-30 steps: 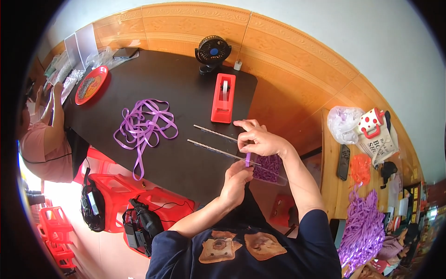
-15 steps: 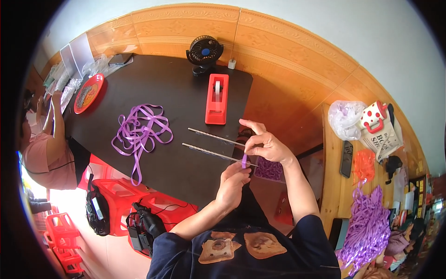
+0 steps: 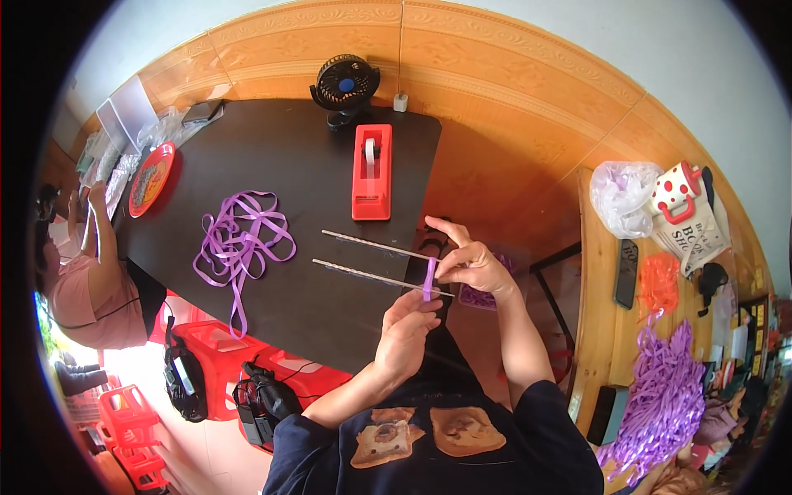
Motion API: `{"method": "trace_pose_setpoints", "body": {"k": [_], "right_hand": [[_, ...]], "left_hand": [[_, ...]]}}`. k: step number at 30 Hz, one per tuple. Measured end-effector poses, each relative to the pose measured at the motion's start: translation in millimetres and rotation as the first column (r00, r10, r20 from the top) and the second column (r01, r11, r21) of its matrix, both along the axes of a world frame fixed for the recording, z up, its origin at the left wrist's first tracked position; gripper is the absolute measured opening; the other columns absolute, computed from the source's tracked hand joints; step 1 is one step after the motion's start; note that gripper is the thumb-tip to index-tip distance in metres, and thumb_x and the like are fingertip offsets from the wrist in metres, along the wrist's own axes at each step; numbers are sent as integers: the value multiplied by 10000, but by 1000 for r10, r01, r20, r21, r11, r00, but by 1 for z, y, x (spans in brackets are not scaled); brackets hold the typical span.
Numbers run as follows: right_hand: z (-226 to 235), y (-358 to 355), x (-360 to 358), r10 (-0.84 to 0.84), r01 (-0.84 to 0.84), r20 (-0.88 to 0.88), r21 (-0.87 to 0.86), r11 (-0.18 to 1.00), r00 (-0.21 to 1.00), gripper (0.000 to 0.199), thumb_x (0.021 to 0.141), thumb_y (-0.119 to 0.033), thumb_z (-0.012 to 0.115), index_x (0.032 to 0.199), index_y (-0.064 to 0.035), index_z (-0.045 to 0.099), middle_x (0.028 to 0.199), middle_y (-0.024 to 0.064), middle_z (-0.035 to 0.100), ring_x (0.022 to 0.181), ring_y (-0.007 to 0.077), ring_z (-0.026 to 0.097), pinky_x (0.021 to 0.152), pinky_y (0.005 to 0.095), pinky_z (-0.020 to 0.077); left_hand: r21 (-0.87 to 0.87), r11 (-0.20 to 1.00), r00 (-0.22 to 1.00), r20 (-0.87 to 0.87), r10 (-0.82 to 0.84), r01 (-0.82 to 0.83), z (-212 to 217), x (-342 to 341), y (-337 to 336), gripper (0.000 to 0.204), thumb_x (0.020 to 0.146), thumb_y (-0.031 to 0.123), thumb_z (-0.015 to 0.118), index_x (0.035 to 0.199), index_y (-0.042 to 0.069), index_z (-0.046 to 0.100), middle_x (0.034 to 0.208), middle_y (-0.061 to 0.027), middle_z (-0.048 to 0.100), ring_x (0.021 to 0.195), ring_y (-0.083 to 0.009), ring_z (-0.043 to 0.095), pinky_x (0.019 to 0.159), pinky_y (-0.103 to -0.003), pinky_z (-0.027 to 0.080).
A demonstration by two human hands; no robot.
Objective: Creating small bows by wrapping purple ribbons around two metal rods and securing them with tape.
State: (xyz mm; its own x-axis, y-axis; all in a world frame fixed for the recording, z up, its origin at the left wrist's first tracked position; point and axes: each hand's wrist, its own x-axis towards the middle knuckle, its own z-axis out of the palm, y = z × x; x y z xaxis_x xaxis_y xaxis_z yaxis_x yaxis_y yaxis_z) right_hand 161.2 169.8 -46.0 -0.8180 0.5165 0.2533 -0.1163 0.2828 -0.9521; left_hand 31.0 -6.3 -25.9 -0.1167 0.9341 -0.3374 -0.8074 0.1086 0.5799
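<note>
Two thin twisted metal rods, an upper rod [image 3: 371, 244] and a lower rod [image 3: 355, 271], lie roughly parallel, reaching from over the dark table toward my hands. A short band of purple ribbon [image 3: 429, 277] runs across between them near their right ends. My left hand [image 3: 404, 330] is closed in a pinch at the lower end of the ribbon, beside the lower rod's tip. With thumb and index finger my right hand [image 3: 477, 266] pinches the ribbon by the upper rod, its other fingers lifted. A loose tangle of purple ribbon [image 3: 239, 239] rests on the table to the left.
On the black table [image 3: 247, 148] stand a red tape dispenser [image 3: 372, 186], a small black fan [image 3: 346, 87] and a red plate [image 3: 165, 177]. A wooden bench [image 3: 590, 346] at right bears a phone [image 3: 626, 272], a spotted mug [image 3: 676, 194] and heaped purple ribbon [image 3: 660, 396]. Another person [image 3: 95, 289] sits far left.
The ribbon, earlier by the lower rod, now stretches up across to the upper rod. My right hand still pinches close by. The whole view has shifted slightly.
</note>
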Motion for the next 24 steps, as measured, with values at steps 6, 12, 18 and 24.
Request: {"method": "trace_pose_setpoints", "body": {"k": [6, 12, 18, 24], "right_hand": [[-16, -17, 10, -117, 83, -173, -193, 978, 978, 388, 668, 47, 728, 1014, -125, 716, 1471, 148, 394, 1356, 259, 341, 1070, 371, 301], [-40, -49, 3, -611, 354, -184, -673, 649, 770, 198, 865, -84, 625, 1059, -44, 629, 1168, 134, 629, 1060, 160, 578, 845, 257, 425], [-10, -87, -10, -673, 494, 11, -689, 531, 740, 281, 887, -54, 612, 1154, -4, 540, 878, 99, 677, 820, 154, 651, 755, 269, 488], [-3, -92, -14, -715, 524, -77, -627, 577, 695, 316, 894, -36, 604, 1191, 8, 509, 886, 118, 683, 832, 176, 660, 787, 288, 498]], "left_hand": [[-21, 1000, 1000, -19, -9, 8, 4, -1, 1, 337, 831, -45, 518, 1160, 24, 546, 1175, -83, 582, 1099, -211, 548, 855, -329, 433], [-7, 1000, 1000, -28, -12, 12, 5, -1, 0, 340, 830, -41, 520, 1163, 21, 547, 1171, -86, 588, 1093, -207, 551, 853, -324, 435], [19, 999, 999, -11, -32, 32, 4, -1, 1, 348, 832, -35, 516, 1174, 18, 554, 1155, -84, 599, 1073, -190, 563, 852, -315, 436], [18, 999, 1000, -5, -30, 30, 8, 0, 0, 355, 831, -34, 512, 1181, 13, 555, 1161, -84, 599, 1067, -184, 562, 846, -312, 439]]}}
